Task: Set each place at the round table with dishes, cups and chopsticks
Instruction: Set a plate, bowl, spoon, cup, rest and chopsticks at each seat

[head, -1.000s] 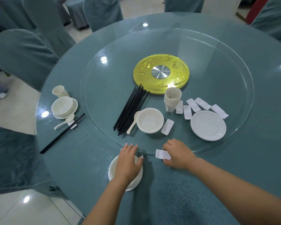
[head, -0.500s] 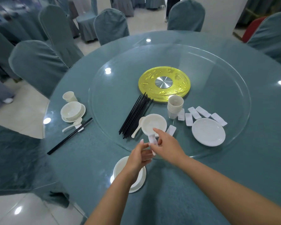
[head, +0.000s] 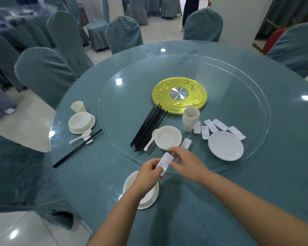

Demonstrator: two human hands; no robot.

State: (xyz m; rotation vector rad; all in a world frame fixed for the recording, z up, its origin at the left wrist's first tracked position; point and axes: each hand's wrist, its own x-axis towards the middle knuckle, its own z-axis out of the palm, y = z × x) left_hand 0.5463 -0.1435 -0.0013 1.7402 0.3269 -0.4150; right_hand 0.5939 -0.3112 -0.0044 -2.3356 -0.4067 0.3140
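Bright, even overhead light; round glare spots dot the glass counter (head: 256,174). Edges bow with wide-angle distortion; focus stays sharp.

A second ago my left hand (head: 146,172) lay flat on the bowl (head: 146,197) near me and my right hand (head: 187,161) pressed the white rest (head: 164,162) to the desk. Now both hands are lifted above the desk's near edge. The rest is up off the cloth, passed across: my left grip pinches its lower end, and my right fingertips are at its upper end.
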